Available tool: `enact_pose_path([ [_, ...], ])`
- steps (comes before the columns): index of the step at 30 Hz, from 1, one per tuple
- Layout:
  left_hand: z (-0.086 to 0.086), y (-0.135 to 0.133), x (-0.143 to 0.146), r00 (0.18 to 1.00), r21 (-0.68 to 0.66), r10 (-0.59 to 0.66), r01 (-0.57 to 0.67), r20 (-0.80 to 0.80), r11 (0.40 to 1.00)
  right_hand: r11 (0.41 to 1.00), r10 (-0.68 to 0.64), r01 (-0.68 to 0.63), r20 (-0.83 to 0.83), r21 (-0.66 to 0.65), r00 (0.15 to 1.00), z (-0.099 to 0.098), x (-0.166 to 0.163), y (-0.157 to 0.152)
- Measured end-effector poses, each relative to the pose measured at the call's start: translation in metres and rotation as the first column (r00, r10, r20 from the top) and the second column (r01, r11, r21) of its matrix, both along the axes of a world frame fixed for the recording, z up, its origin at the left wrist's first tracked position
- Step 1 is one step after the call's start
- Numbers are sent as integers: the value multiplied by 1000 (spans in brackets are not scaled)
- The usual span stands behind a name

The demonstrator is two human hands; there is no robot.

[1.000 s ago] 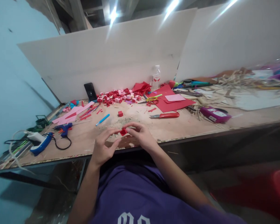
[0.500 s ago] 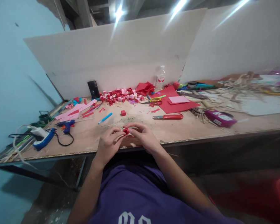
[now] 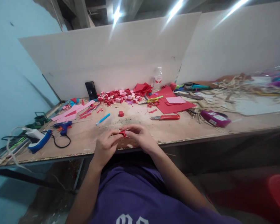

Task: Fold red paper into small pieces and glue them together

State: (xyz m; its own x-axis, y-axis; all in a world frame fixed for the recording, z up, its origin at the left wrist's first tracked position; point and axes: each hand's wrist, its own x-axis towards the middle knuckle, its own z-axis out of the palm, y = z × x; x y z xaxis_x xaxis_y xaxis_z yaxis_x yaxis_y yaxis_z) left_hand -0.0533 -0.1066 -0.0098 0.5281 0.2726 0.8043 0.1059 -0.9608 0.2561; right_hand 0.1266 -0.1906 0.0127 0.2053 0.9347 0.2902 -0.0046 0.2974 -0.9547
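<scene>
Near the table's front edge, my left hand (image 3: 106, 143) and my right hand (image 3: 140, 137) pinch a small folded piece of red paper (image 3: 122, 133) between their fingertips. Its lower part is partly hidden by the fingers. Just beyond my hands sits a finished-looking red paper cube (image 3: 121, 114). A blue pen (image 3: 103, 119) lies to the left of the cube, and a red-handled knife (image 3: 169, 117) to its right. Farther back is a pile of red and pink paper cubes (image 3: 119, 96).
Yellow scissors (image 3: 153, 100) and red paper sheets (image 3: 166, 107) lie behind the knife. At left are a blue glue gun (image 3: 63, 127) and a power strip (image 3: 40, 141). A phone (image 3: 91, 90) leans on the white board; a bottle (image 3: 157, 78) stands there. A purple box (image 3: 215, 118) is at right.
The red paper between my fingers has turned and now looks flatter, with a folded edge showing. Both hands stay together on it. The whole view has shifted slightly.
</scene>
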Motion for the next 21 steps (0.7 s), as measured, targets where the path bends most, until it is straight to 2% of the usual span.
enact_pose_path([
  [7, 1, -1, 2, 999, -60, 48, -48, -8, 997, 999, -51, 51, -24, -4, 998, 1, -1, 0],
  [11, 3, -1, 4, 997, -63, 63, -65, -45, 996, 984, -171, 166, 77, 71, 982, 2, -2, -2],
  [14, 1, 1, 7, 992, -74, 83, -90, -96, 993, 974, -210, 192, 158, 120, 965, 6, -2, -5],
  [17, 0, 1, 9, 988, -91, 90, -102, -125, 991, 958, -265, 215, 291, 191, 919, 20, 7, -5],
  [21, 8, 1, 4, 991, -117, 59, -73, -118, 990, 889, -433, 304, 409, 343, 804, 52, 33, 5],
])
